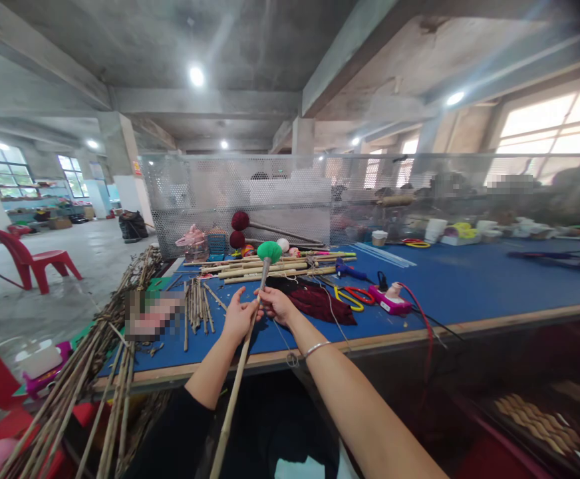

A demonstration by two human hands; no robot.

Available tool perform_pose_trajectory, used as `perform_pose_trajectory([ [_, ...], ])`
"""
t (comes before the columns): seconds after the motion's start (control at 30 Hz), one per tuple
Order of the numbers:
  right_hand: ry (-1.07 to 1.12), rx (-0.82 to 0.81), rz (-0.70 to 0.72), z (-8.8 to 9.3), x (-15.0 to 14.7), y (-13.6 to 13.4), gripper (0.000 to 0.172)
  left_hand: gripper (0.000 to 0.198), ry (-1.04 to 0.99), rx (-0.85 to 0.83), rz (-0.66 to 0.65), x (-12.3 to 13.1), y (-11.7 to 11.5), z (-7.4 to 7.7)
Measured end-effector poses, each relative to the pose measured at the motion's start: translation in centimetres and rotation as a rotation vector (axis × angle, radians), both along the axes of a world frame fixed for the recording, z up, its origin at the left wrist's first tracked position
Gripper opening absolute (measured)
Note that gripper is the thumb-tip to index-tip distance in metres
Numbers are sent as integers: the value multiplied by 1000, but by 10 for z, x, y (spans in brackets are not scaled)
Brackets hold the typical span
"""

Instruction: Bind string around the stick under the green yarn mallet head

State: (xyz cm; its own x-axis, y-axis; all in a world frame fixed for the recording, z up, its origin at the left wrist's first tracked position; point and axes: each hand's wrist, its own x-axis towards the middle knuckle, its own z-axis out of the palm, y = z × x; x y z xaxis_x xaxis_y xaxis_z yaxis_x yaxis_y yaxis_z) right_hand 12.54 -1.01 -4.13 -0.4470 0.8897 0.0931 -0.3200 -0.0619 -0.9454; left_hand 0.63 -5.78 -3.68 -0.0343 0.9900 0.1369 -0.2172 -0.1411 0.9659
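A long bamboo stick (pixel 234 392) with a green yarn ball (pixel 269 251) on its far end runs from my lap out over the blue table (pixel 469 286). My left hand (pixel 239 317) is closed around the stick near the table's front edge. My right hand (pixel 276 304) pinches the stick just beyond the left hand, with a thin thread trailing down from it. A dark red cloth (pixel 314 301) lies right behind my right hand.
Bamboo sticks (pixel 270 268) lie across the table's back, short sticks (pixel 197 307) at left. Two dark red ball sticks (pixel 241 221), yellow and red scissors (pixel 352 297), a pink glue gun (pixel 392 299) with its cord, a mesh screen (pixel 294 193). Long canes (pixel 95 359) lean at left; red chair (pixel 35 259).
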Motion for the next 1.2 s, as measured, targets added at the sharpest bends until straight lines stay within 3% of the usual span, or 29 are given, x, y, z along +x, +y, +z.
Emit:
perform_pose_trajectory([
  [0.1, -13, 26, -33, 0, -1, -2, 31, 60, 92, -26, 16, -1, -1, -1],
  [0.23, -67, 42, -59, 1, -4, -3, 31, 44, 317, 100, 136, -2, -2, -4],
  [0.33, -90, 52, -50, 1, -5, -3, 30, 35, 342, 104, 156, -1, -1, -4],
  [0.67, -81, 33, 22, 2, -3, -4, 30, 33, 19, -36, -51, -1, 3, -1],
  [0.93, -83, 61, -50, 1, -7, -4, 28, 38, 240, 37, 54, -2, 1, -6],
  [1.2, -51, -2, 3, 10, -6, -10, 28, 45, 158, -19, 26, -4, 3, -2],
])
